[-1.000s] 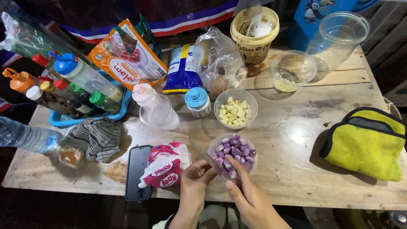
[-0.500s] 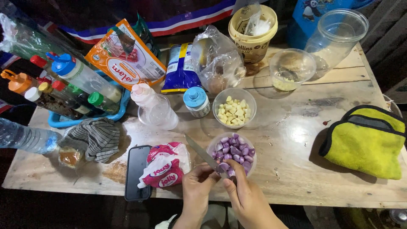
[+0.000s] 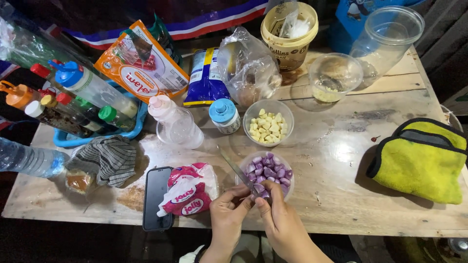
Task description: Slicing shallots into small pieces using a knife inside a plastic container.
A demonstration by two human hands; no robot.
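Observation:
A clear bowl of purple shallot pieces (image 3: 267, 171) stands near the table's front edge. My right hand (image 3: 280, 219) grips a knife (image 3: 236, 170) just below the bowl, and its thin blade points up and to the left. My left hand (image 3: 228, 212) is curled against the blade's base, pinching a small purple shallot piece at the bowl's rim. Behind it stands a second clear bowl of pale garlic cloves (image 3: 268, 125).
A black phone (image 3: 157, 197) and a pink-and-white packet (image 3: 187, 190) lie left of my hands. Around them are a striped cloth (image 3: 105, 158), a blue tray of sauce bottles (image 3: 73, 104), snack bags, clear cups and a yellow pouch (image 3: 421, 158) at the right. The wooden table (image 3: 341, 195) ends just before me.
The knife blade has come into view, angled up-left beside the bowl. Both hands have shifted slightly left and down from the bowl's rim.

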